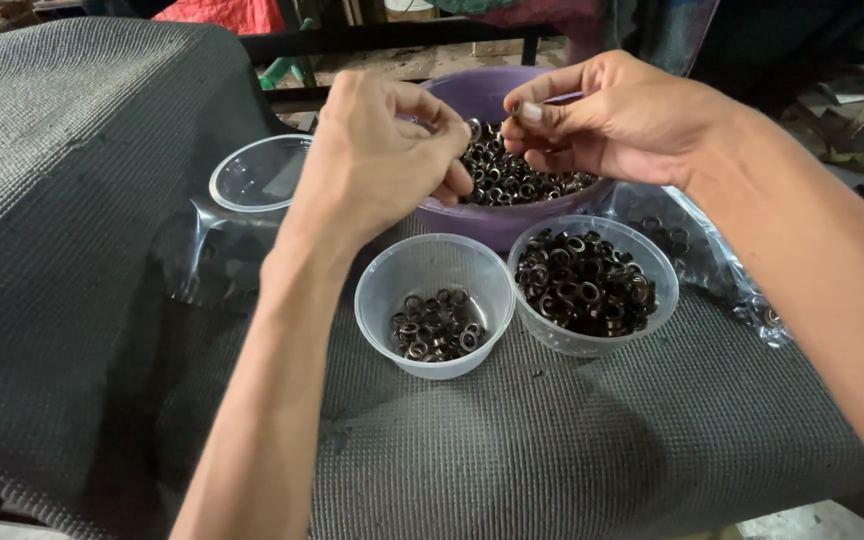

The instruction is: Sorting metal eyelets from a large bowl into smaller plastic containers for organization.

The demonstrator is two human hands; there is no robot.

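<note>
My left hand (382, 150) and my right hand (607, 115) are raised over a purple bowl (492, 225) full of small dark metal rings (512, 180). Their fingertips meet, pinching a small metal ring (474, 128) between them. In front of the bowl stand two clear plastic cups. The left cup (434, 260) holds a thin layer of rings. The right cup (592, 345) is nearly full of them.
An empty clear cup (252, 180) stands at the left on a crumpled clear plastic bag (197, 260). Another clear bag (702, 250) with a few rings lies at the right. Everything rests on a grey textured mat (552, 450). A dark frame and red cloth (222, 12) lie beyond.
</note>
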